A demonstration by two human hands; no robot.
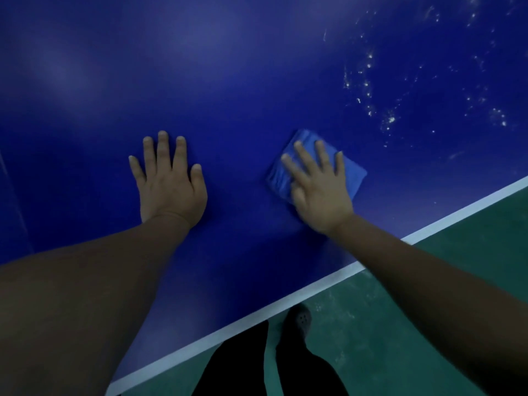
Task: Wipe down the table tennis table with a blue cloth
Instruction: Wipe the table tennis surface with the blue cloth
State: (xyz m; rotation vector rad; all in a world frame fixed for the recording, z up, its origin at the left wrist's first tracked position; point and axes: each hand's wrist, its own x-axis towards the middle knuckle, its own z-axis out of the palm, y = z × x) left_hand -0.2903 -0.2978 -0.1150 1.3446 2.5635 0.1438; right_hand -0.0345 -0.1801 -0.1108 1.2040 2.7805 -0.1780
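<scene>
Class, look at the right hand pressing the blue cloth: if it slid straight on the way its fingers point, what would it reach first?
Only bare table top, it seems; the right hand points up-left, so the white specks lie off to its right.

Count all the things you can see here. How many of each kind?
Hands: 2, left hand and right hand
Blue cloth: 1
Table tennis table: 1
Shoe: 1
Total: 5
</scene>
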